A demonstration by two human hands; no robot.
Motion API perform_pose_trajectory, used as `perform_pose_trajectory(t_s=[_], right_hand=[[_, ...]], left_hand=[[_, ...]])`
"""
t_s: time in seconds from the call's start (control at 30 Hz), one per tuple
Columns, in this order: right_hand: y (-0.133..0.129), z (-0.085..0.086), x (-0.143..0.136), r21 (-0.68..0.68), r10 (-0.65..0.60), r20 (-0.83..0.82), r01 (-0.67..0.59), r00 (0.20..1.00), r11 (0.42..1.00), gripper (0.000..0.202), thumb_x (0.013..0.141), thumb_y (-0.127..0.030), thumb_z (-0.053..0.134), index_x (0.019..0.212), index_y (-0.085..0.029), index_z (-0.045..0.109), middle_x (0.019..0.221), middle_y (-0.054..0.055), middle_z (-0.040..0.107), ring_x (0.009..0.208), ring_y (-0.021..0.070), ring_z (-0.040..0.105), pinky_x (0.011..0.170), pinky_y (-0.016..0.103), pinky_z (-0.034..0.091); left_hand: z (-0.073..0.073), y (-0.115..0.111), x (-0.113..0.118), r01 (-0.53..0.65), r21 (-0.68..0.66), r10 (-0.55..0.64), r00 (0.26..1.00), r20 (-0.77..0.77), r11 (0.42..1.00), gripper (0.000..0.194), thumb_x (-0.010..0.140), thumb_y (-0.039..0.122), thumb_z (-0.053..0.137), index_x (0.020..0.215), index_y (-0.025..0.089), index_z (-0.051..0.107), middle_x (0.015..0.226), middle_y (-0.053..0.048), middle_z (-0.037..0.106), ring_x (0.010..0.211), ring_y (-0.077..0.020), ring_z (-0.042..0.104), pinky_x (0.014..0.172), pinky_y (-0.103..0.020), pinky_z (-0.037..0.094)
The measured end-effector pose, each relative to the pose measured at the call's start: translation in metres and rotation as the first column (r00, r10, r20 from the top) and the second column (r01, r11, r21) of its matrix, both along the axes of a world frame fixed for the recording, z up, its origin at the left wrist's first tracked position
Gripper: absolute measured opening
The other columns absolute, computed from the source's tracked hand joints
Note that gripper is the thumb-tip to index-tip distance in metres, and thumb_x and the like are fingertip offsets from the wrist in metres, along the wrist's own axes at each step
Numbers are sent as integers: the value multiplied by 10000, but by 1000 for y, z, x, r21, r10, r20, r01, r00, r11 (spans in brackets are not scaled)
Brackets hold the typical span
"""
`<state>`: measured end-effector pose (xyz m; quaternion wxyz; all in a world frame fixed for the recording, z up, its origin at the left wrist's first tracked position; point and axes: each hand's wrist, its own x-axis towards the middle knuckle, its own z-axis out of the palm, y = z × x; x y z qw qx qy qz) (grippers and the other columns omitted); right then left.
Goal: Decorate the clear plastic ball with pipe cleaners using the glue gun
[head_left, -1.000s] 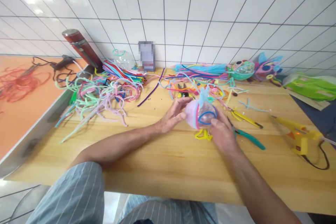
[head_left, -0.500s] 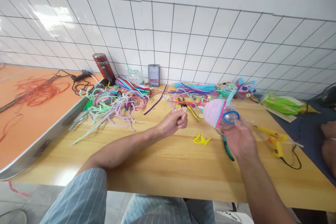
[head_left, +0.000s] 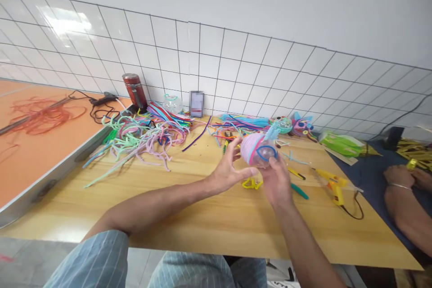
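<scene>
Over the table (head_left: 202, 220) | ball (head_left: 256, 149) is gripped by right hand (head_left: 277, 183), seemingly for steadiness | left hand (head_left: 227, 172) is spread alongside, contact unclear

A clear ball (head_left: 259, 158) is being held above the surface (head_left: 189, 220), its lilac-wrapped half (head_left: 248, 145) facing ten o'clock, blue loop (head_left: 266, 146) facing four, pale-blue tuft (head_left: 272, 130) pointing toward one, pink band (head_left: 251, 154) circling its middle.

The ball (head_left: 259, 150) I hold is lilac on the left, then striped pink, then clear, with a blue loop (head_left: 266, 146). My sleeve (head_left: 94, 261) is grey-blue with pale pinstripes. Far left, the flask (head_left: 135, 92) is dark red; nearer, the tangled stems (head_left: 135, 140) run mint and lilac. The glue gun (head_left: 334, 184) on the right is yellow. Far right, a small figure (head_left: 302, 125) looks pink and blue, though blurred.
</scene>
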<state>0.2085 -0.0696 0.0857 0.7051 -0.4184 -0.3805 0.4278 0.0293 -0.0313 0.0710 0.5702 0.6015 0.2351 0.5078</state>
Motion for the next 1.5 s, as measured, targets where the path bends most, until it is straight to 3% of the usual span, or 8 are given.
perform_pose_trajectory(t_s=[0.1, 0.23, 0.43, 0.6, 0.83, 1.07, 1.3, 1.5], right_hand=[[9, -11, -16, -6, 11, 6, -11, 1000, 1000, 488, 887, -551, 898, 1292, -318, 758, 1346, 56, 800, 1192, 289, 772, 1061, 491, 644], [21, -21, -22, 9, 40, 104, -41, 994, 999, 555, 912, -563, 869, 1392, -332, 715, 1453, 78, 775, 1293, 308, 752, 1111, 525, 633], [38, -19, -16, -38, 18, 126, -13, 992, 999, 599, 898, -734, 839, 1309, -305, 764, 1403, 107, 803, 1256, 345, 777, 974, 514, 689], [46, -19, -16, -84, -25, 161, 39, 987, 996, 608, 891, -706, 869, 1342, -319, 742, 1413, 92, 800, 1246, 327, 782, 944, 466, 679], [46, -28, -6, -93, 5, 182, 12, 983, 996, 606, 870, -707, 898, 1297, -305, 747, 1333, 93, 819, 1199, 333, 788, 996, 505, 671], [40, -40, -3, 9, -79, 361, 81, 929, 997, 631, 886, -682, 896, 1324, -277, 690, 1376, 121, 790, 1336, 339, 724, 1151, 544, 600], [34, -59, 0, -23, -83, 409, 101, 909, 995, 703, 881, -653, 896, 1394, -247, 639, 1407, 160, 762, 1301, 344, 729, 1111, 545, 612], [27, -59, 1, 23, -135, 536, 146, 833, 989, 716, 887, -647, 880, 1436, -252, 646, 1479, 177, 720, 1312, 364, 715, 1068, 557, 635]], left_hand=[[1, 3, 14, -48, -67, 52, 997, 59, 997, 1277, 785, 707, 989, 1769, 268, 304, 1829, -201, 383, 1660, -432, 486, 1400, -628, 420], [-3, 18, 17, -128, -90, 137, 985, 108, 988, 1187, 793, 683, 990, 1706, 244, 372, 1778, -193, 448, 1664, -429, 479, 1431, -636, 378], [-10, 32, 7, -110, -81, 120, 984, 130, 991, 1166, 769, 683, 1015, 1667, 259, 403, 1736, -193, 484, 1603, -421, 552, 1376, -619, 464], [-13, 38, 4, -103, -45, 107, 989, 103, 994, 1162, 787, 726, 989, 1674, 265, 396, 1751, -192, 479, 1613, -404, 547, 1373, -591, 476], [-22, 38, 1, -82, -27, 83, 996, 24, 996, 1126, 827, 734, 959, 1666, 252, 383, 1726, -206, 507, 1584, -401, 585, 1346, -598, 513], [-43, 41, 1, -104, 14, 105, 990, -98, 994, 1260, 729, 703, 1037, 1702, 254, 374, 1736, -213, 498, 1607, -433, 558, 1356, -625, 497], [-61, 39, -1, -132, 79, 144, 973, -178, 988, 1169, 805, 654, 1004, 1709, 248, 383, 1757, -219, 469, 1643, -438, 504, 1400, -635, 421], [-66, 37, -2, -114, 71, 125, 976, -181, 991, 1145, 810, 638, 1005, 1706, 269, 395, 1761, -201, 476, 1657, -422, 504, 1407, -612, 421]])
